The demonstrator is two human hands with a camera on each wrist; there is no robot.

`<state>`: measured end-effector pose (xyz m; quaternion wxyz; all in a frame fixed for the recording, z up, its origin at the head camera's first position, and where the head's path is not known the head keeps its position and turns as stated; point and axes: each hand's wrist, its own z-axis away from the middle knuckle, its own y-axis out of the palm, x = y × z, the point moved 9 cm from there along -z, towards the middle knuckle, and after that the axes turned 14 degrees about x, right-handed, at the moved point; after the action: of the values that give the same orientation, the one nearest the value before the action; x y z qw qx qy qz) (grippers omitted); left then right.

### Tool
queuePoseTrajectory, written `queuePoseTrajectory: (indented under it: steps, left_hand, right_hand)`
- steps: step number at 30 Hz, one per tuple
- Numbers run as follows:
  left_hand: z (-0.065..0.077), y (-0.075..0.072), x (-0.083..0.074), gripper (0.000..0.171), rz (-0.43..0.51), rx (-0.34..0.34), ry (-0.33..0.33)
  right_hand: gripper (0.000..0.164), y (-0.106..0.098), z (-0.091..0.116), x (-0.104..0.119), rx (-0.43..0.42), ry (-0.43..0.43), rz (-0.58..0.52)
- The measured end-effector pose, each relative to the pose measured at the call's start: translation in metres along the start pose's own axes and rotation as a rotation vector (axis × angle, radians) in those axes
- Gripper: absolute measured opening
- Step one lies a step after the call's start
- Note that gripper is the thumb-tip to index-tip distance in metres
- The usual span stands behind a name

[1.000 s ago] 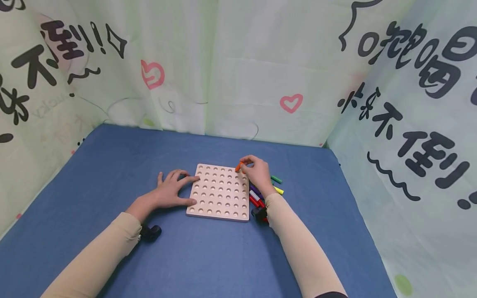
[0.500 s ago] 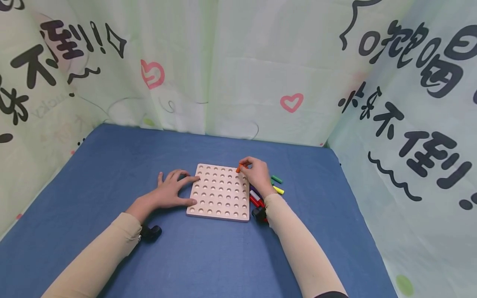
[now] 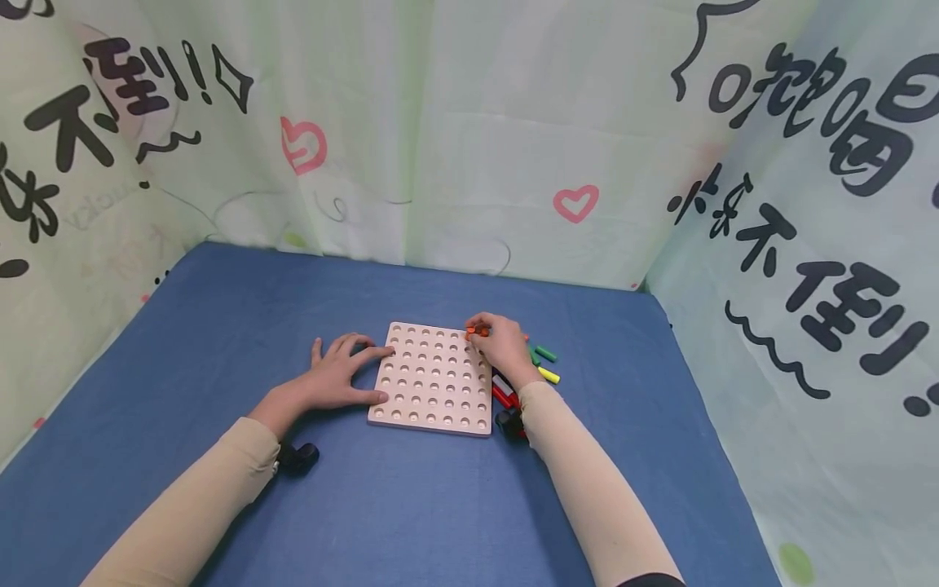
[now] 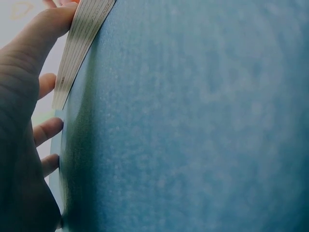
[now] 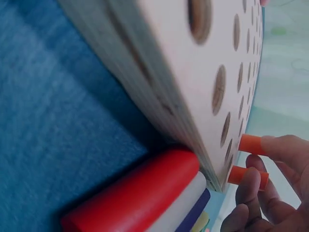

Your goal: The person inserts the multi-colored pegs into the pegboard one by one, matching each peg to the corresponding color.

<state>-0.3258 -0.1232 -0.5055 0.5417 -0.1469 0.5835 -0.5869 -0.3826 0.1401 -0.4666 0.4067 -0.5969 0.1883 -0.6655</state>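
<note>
A pale wooden pegboard (image 3: 433,379) with rows of round holes lies on the blue table. My left hand (image 3: 341,375) spreads along its left side, thumb and a fingertip resting on that edge. In the left wrist view, the thumb (image 4: 46,29) touches the board's side. At the far right corner, my right hand (image 3: 506,346) pinches an orange peg (image 5: 251,144) against the board. A second orange peg (image 5: 236,175) stands at the board beside it, among the fingers; whether it sits in a hole is hidden.
Right of the board lie loose pegs: a red peg (image 5: 140,193), a white peg (image 5: 186,203), a green peg (image 3: 546,353) and a yellow peg (image 3: 548,375). Part of this pile is under the right wrist. A patterned curtain (image 3: 484,147) encloses the table (image 3: 411,505).
My right hand has lowered slightly toward the board, and its fingers have shifted around the orange pegs. Another bit of orange now shows right of that hand. The left hand and board stay still.
</note>
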Motion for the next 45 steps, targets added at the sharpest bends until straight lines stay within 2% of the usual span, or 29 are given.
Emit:
queuePoseTrajectory:
  steps: [9, 14, 21, 28, 35, 40, 45]
  left_hand:
    - [0.000, 0.001, 0.001, 0.087, 0.009, 0.000, 0.002]
    - [0.000, 0.001, 0.001, 0.087, 0.008, 0.000, 0.005]
    - [0.000, 0.002, 0.001, 0.087, 0.010, 0.000, 0.003]
    - [0.001, 0.000, 0.000, 0.086, 0.014, -0.006, 0.016]
    - [-0.002, 0.003, 0.001, 0.086, 0.005, -0.003, 0.019]
    - [-0.002, 0.002, 0.002, 0.086, 0.006, -0.003, 0.015]
    - [-0.002, 0.003, 0.002, 0.086, 0.005, -0.005, 0.019]
  right_hand:
    - [0.023, -0.006, 0.003, 0.007, -0.014, -0.037, 0.057]
    - [0.025, -0.012, 0.005, 0.002, -0.056, -0.045, 0.035]
    - [0.038, -0.025, 0.006, -0.013, -0.148, -0.023, -0.001]
    - [0.032, -0.035, 0.007, -0.034, -0.183, 0.050, 0.015]
    - [0.032, -0.038, 0.007, -0.067, -0.148, 0.126, 0.002]
    - [0.030, -0.041, 0.005, -0.078, -0.126, 0.124, 0.029]
    - [0.027, -0.042, 0.005, -0.088, -0.114, 0.164, -0.031]
